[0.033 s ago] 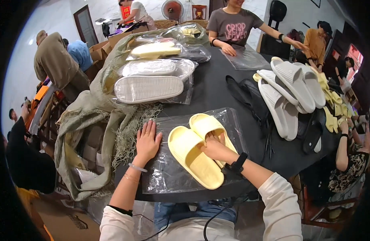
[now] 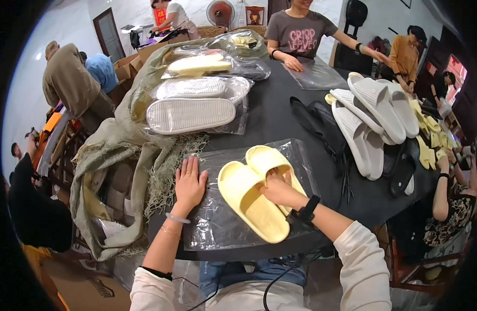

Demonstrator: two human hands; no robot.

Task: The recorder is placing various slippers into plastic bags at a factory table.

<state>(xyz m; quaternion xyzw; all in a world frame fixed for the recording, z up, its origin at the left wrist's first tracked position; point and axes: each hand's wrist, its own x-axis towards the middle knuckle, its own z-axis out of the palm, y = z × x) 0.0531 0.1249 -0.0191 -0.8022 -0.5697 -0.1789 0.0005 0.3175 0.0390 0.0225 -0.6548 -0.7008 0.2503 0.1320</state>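
Observation:
A pair of pale yellow slide slippers (image 2: 240, 182) lies side by side on a clear plastic bag (image 2: 212, 231), soles down and slanted. My right hand (image 2: 280, 190) pinches the slippers where their straps meet, with its fingers partly inside the openings. To the left of the pair, my left hand (image 2: 190, 181) rests flat on the bag's left edge, fingers stretched and holding nothing. The bag lies on the black table (image 2: 267, 111) in front of me.
Bagged white slippers (image 2: 191, 115) lie on a green woven sack (image 2: 111, 142) at the left. Loose grey-white slippers (image 2: 358, 137) are heaped at the right, beside black sandals (image 2: 321, 122). Across the table, a person's hand (image 2: 294, 63) touches another clear bag (image 2: 316, 76). Other people work around the room.

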